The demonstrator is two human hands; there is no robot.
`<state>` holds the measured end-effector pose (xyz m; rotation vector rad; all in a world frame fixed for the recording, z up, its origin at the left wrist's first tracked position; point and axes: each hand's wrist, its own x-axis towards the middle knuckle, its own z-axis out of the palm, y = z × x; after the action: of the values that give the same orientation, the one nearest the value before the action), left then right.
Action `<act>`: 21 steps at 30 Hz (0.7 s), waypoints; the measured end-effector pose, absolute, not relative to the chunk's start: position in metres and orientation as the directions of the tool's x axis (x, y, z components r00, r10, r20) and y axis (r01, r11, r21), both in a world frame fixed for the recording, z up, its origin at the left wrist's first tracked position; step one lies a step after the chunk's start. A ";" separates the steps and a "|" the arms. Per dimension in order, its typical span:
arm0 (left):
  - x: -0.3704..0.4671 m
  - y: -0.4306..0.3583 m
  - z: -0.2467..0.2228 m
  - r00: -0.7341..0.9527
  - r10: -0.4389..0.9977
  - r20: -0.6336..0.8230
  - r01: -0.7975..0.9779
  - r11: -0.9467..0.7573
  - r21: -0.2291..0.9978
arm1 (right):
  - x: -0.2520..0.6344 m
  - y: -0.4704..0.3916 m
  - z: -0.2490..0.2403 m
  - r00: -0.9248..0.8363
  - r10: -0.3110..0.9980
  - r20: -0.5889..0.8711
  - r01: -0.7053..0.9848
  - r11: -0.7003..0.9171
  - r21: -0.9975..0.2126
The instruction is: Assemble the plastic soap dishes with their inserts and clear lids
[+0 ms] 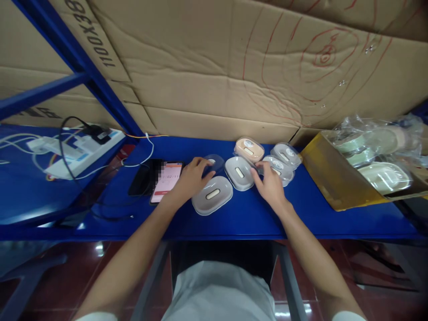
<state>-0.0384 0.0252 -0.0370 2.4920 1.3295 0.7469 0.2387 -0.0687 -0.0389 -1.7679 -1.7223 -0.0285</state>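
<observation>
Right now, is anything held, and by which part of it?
A firm hold cannot be told: the left hand is at the left edge of a clear cover, the right hand at the right rim of a grey dish.

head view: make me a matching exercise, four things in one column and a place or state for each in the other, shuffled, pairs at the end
Things:
1. left hand
2. peach dish
3. phone
4. open box

Places or states:
A. beyond the hands, near the cardboard wall
B. holding pale green pieces with clear plastic
C. at the clear oval piece
D. beside the left forearm, screen lit

Pairs: 1-C, 2-A, 3-D, 4-B
</observation>
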 end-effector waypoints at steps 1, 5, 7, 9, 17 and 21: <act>-0.037 0.021 -0.037 0.475 0.817 0.325 0.712 -0.575 0.404 | 0.241 -0.069 -0.037 0.147 0.863 0.483 0.909 0.075 -0.411; -0.041 -0.027 -0.031 0.546 0.742 0.388 0.712 -0.656 0.252 | 0.232 -0.075 -0.032 -0.002 0.837 0.548 0.956 0.162 -0.244; -0.047 -0.057 -0.032 0.584 0.712 0.388 0.717 -0.677 0.163 | 0.222 -0.078 -0.034 -0.156 0.864 0.479 0.951 0.263 -0.164; -0.052 -0.079 -0.035 0.632 0.684 0.364 0.703 -0.704 0.102 | 0.212 -0.080 -0.040 -0.247 0.894 0.373 0.937 0.319 -0.143; -0.048 -0.076 -0.033 0.569 0.716 0.404 0.688 -0.684 0.242 | 0.224 -0.084 -0.042 -0.248 0.925 0.288 0.924 0.315 -0.217; -0.039 -0.066 -0.030 0.477 0.772 0.420 0.705 -0.622 0.342 | 0.234 -0.085 -0.039 -0.196 0.933 0.301 0.927 0.276 -0.254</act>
<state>-0.0387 -0.0659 -0.0303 2.5932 1.3030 0.8338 0.2343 -0.0855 -0.0387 -1.6803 -2.1604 0.0221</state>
